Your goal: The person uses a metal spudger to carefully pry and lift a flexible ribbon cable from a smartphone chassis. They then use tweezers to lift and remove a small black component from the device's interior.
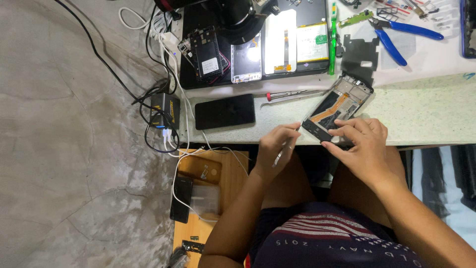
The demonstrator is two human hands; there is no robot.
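- The grey concrete floor point(64, 149) is filling the whole left half of the frame.
- The pale speckled bench point(426, 111) is running across the upper right, and you are sitting at its near edge.
- A black work mat point(191, 79) is lying on the bench at upper centre, carrying several stripped phone parts and a lit screen panel point(280, 42).
- A wooden stool point(233, 173) is standing below the bench edge at lower centre, with a dark phone point(181, 198) resting on it.
- A black phone point(224, 111) is lying face down on the bench, left of your hands.
- The opened phone frame point(337, 106) is lying tilted at the bench edge in centre frame, its inner boards facing up.
- Your right hand point(364, 144) is pressing down on the near end of that frame, fingers curled over it.
- Your left hand point(277, 144) is pinching thin metal tweezers point(282, 151), their upper end reaching toward the frame's near corner.
- Blue-handled pliers point(399, 37) are lying at upper right.
- A red-tipped screwdriver point(287, 94) is lying just above your left hand.
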